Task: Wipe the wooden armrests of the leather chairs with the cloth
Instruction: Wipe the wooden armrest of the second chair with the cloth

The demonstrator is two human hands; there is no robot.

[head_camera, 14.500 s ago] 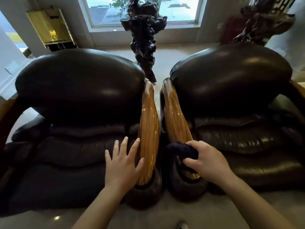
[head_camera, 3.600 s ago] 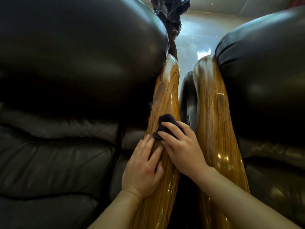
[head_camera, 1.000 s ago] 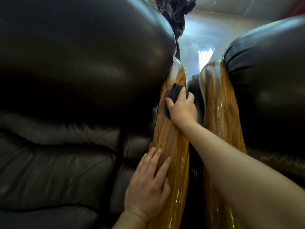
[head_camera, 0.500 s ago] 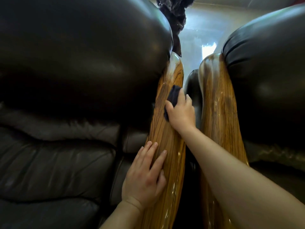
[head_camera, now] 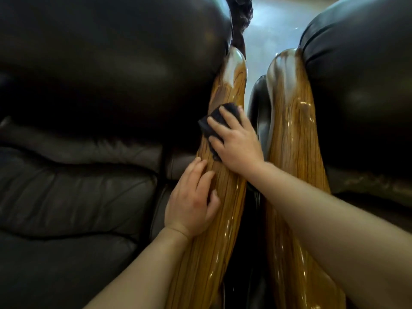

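Note:
Two glossy wooden armrests run side by side up the middle. The left chair's armrest lies under both my hands; the right chair's armrest is untouched. My right hand presses a dark cloth flat against the middle of the left chair's armrest, fingers spread over it. My left hand rests just below on the same armrest's left side, fingers apart, holding nothing.
Dark leather backrests bulge on both sides: the left chair and the right chair. The left chair's seat cushion fills the lower left. A dark carved sculpture stands behind the gap, on pale floor.
My right hand has slid the cloth down the left chair's armrest toward me, closer to my left hand. The left hand has stayed in place on the wood.

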